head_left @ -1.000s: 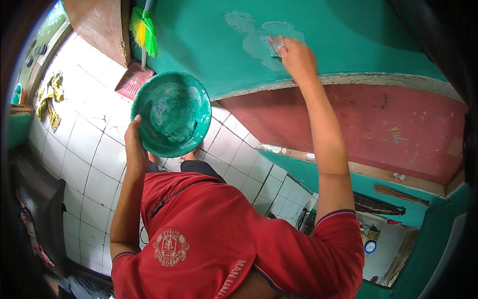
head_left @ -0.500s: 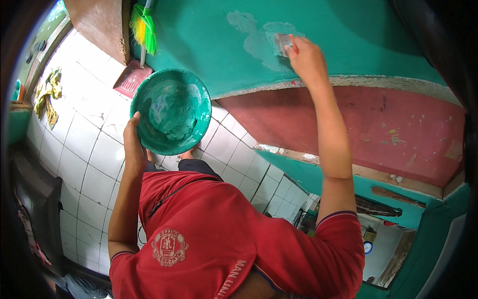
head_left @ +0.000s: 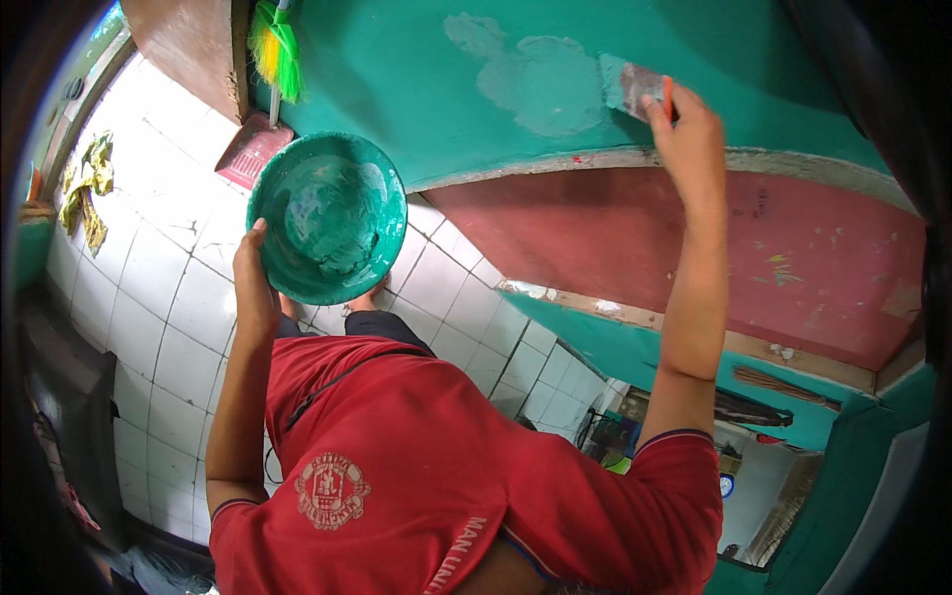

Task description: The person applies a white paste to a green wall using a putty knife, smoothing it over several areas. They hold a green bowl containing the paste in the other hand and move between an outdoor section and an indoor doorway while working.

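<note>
My left hand [head_left: 256, 283] grips the left rim of a green bowl [head_left: 392, 223], thumb over the edge. A smeared green paste [head_left: 332, 218] coats the bowl's inside. My right hand [head_left: 689, 134] is closed on a putty knife [head_left: 640, 89] with an orange handle and a wide, paste-streaked blade. Its blade lies at or very near the green wall [head_left: 397, 59], just right of a lighter, wet-looking patch [head_left: 550, 84]. A smaller pale patch [head_left: 474, 35] sits to the upper left of that one.
A green-and-yellow broom [head_left: 278, 55] and a red dustpan [head_left: 255, 149] stand by the wall at upper left. A yellowish cloth [head_left: 91, 188] lies on the white tiled floor [head_left: 149, 288]. Below the green wall runs a ledge [head_left: 555, 164] above a red panel [head_left: 615, 238].
My right hand has moved the putty knife rightward along the wall, off the large patch, which now shows whole. The bowl has shifted slightly left in view.
</note>
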`<act>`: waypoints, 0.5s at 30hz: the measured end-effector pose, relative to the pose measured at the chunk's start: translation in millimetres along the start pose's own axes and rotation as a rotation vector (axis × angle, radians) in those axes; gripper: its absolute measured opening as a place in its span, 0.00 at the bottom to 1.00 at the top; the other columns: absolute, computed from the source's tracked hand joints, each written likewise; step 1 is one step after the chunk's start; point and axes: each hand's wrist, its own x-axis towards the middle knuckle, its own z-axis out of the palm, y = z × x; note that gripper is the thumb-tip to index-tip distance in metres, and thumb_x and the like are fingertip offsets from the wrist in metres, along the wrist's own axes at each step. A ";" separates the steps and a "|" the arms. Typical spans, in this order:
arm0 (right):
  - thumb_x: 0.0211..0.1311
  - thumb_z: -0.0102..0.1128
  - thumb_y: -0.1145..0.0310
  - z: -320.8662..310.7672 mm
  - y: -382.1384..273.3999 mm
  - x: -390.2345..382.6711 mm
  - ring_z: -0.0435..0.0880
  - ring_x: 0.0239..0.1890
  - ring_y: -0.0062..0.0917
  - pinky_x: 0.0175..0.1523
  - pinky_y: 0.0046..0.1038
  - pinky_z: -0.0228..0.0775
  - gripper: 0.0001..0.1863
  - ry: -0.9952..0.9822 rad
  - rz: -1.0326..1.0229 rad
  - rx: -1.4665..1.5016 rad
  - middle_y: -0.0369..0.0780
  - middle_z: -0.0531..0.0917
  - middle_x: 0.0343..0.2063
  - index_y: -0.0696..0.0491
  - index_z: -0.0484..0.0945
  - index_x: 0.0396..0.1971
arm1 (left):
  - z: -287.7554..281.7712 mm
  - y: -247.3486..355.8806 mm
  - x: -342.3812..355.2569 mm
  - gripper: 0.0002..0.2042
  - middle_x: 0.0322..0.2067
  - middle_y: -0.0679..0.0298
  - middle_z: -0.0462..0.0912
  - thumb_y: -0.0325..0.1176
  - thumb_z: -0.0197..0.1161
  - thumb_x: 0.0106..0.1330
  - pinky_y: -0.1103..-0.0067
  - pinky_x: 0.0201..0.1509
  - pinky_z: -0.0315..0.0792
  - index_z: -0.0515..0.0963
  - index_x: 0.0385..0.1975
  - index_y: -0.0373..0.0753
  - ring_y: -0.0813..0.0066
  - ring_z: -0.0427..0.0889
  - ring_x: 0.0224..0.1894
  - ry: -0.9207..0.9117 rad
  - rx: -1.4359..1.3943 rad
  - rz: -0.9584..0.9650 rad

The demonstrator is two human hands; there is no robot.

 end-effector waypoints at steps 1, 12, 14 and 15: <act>0.65 0.61 0.64 7.3 1.0 -4.9 0.82 0.41 0.48 0.44 0.45 0.73 0.12 0.007 -0.041 0.036 0.49 0.83 0.38 0.58 0.80 0.41 | -0.9 -0.9 2.3 0.28 0.59 0.56 0.75 0.50 0.53 0.74 0.72 0.67 0.65 0.69 0.62 0.31 0.67 0.73 0.62 -0.014 0.007 0.003; 0.67 0.61 0.62 54.9 20.6 -13.4 0.82 0.44 0.48 0.46 0.45 0.75 0.14 0.090 -0.125 0.003 0.47 0.84 0.42 0.54 0.81 0.46 | -8.6 -6.1 8.7 0.29 0.60 0.55 0.74 0.51 0.52 0.74 0.72 0.67 0.65 0.68 0.63 0.31 0.66 0.73 0.62 -0.023 -0.004 -0.005; 0.66 0.61 0.60 19.0 29.0 -9.4 0.82 0.41 0.48 0.44 0.44 0.74 0.14 0.089 -0.045 -0.021 0.48 0.83 0.38 0.55 0.81 0.43 | -4.5 -3.8 4.9 0.29 0.60 0.55 0.74 0.51 0.52 0.74 0.72 0.67 0.65 0.68 0.64 0.31 0.66 0.73 0.63 -0.028 -0.014 0.023; 0.66 0.62 0.60 4.9 30.6 -8.9 0.82 0.39 0.48 0.43 0.44 0.73 0.14 0.088 -0.005 -0.034 0.48 0.83 0.37 0.56 0.81 0.41 | -3.0 -2.9 3.8 0.29 0.61 0.55 0.74 0.50 0.52 0.74 0.72 0.68 0.65 0.68 0.64 0.31 0.66 0.73 0.63 -0.030 -0.019 0.036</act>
